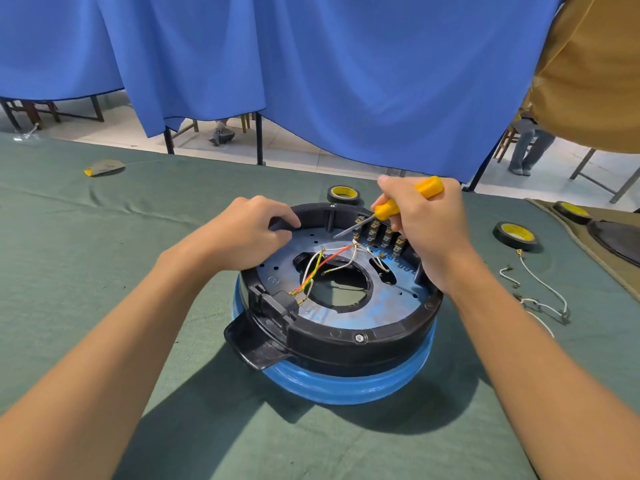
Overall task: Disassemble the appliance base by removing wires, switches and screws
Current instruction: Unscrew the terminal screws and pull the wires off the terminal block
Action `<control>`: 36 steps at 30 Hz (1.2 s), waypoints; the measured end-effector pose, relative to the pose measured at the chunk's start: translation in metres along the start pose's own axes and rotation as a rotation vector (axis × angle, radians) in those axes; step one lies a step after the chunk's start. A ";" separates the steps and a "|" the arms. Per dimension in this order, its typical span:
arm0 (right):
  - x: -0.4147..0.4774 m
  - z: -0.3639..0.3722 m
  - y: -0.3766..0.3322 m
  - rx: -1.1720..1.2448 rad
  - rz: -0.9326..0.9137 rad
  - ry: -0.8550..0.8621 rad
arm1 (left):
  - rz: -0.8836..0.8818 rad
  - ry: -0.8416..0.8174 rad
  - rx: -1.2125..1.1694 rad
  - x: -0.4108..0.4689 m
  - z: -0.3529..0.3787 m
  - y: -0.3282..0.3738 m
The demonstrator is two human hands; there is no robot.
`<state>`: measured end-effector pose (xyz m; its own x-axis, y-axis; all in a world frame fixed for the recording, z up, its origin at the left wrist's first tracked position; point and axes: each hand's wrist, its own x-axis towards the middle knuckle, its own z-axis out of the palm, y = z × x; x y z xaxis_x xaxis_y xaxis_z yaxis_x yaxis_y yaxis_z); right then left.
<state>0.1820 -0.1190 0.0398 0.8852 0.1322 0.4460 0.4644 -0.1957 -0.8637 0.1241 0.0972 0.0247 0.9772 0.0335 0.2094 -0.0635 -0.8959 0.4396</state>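
The appliance base [346, 344] is being steadied between the hands, rim gripped by the left hand [249, 233]. A screwdriver [386, 210] is being held in the right hand [427, 226], aimed at the switches [384, 237]. Loose wires [542, 284] are lying right of it; inner wires [332, 258] and a rim screw [359, 338] aren't out yet, looks like.

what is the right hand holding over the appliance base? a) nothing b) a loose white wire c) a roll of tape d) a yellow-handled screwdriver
d: the right hand grips a yellow-handled screwdriver, its tip near the switches inside the appliance base.
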 end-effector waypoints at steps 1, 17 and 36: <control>0.000 0.000 0.000 -0.021 -0.030 0.021 | -0.013 0.022 -0.052 0.000 0.002 -0.001; -0.072 -0.027 -0.026 -0.065 -0.137 0.058 | 0.121 0.275 -0.217 -0.051 -0.002 0.031; -0.137 -0.011 -0.010 -0.111 -0.506 0.066 | -0.099 0.303 -0.723 -0.070 0.041 0.010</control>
<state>0.0563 -0.1456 -0.0107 0.5474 0.1757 0.8182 0.8314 -0.2257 -0.5078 0.0631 0.0679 -0.0211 0.8940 0.3103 0.3231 -0.1968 -0.3759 0.9055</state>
